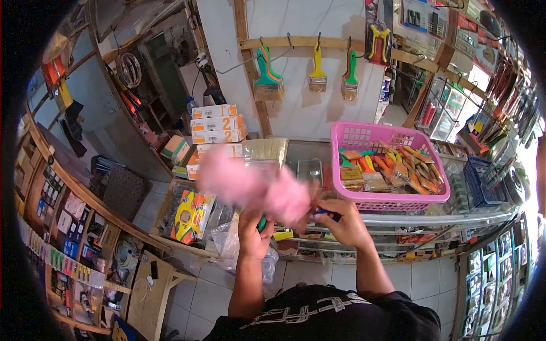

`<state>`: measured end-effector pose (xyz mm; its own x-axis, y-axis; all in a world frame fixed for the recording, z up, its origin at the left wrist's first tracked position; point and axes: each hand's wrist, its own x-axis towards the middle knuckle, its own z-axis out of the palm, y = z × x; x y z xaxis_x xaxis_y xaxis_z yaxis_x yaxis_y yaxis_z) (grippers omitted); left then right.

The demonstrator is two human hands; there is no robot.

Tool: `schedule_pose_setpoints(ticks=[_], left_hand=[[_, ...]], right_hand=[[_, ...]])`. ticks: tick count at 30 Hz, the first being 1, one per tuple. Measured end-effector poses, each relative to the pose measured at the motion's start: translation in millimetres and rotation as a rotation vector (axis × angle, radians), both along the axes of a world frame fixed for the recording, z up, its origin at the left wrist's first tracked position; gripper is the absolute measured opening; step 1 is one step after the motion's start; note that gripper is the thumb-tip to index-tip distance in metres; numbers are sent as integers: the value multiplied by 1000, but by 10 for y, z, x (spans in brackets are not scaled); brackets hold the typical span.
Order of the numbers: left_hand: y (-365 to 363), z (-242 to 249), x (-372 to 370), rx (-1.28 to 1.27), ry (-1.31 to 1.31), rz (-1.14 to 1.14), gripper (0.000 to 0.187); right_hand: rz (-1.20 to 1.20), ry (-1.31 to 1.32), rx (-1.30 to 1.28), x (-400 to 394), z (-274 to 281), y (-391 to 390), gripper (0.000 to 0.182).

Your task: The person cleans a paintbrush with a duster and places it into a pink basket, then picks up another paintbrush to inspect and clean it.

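Observation:
Low in the middle, my left hand (254, 234) is closed round a green handle (261, 223). My right hand (346, 223) grips a dark blue handle (327, 214), to the right of it. Between and above both hands is a pink fluffy thing (287, 195), smeared by motion, with a second pink blur (224, 176) up and to the left. How the handles join the pink parts is too blurred to tell. Just beyond, a wide brush (273, 149) lies on the glass counter. A pink basket (392, 199) of paintbrushes stands right of my right hand.
White and orange boxes (217, 124) are stacked at the back left. Brushes, one of them yellow-handled (318, 71), hang from a wooden rail (335, 44). A colourful package (192, 217) lies left of my hands. A dark blue basket (486, 184) stands far right. Shelves (74, 227) line the left side.

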<state>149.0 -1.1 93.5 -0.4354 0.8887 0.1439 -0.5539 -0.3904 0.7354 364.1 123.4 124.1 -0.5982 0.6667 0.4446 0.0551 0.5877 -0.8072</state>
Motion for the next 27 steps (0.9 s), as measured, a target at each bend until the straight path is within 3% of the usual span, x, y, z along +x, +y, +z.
schedule_pose_setpoints(ticks=[7,10,11,18,19,23,26,27], left_hand=[[-89,67,-39,-94,149,21,49],[-170,136,-106,-196,346,39,46],[-211,190,-98,-206,405,55,40],[-304,441,-244,-265,745,-300,35],[-314,517,-189,-274,749,-328,34],[-139,576,-263,-239,891,-437,35],[-14,762,-296,-70,1037,-227,39],[-39,930,-257,-195,911,-199,45]], right_hand=[[-75,5,-1,-7,97,0,30],[-225,49,-49,-1,167,83,30],[-242,80,-189,7,223,100,32],[-27,278,-364,26,189,300,20],[-12,331,-502,16,144,285,21],[120,262,-549,155,-14,327,28],[147,259,-487,209,-84,328,32],[109,255,-503,223,-80,305,32]])
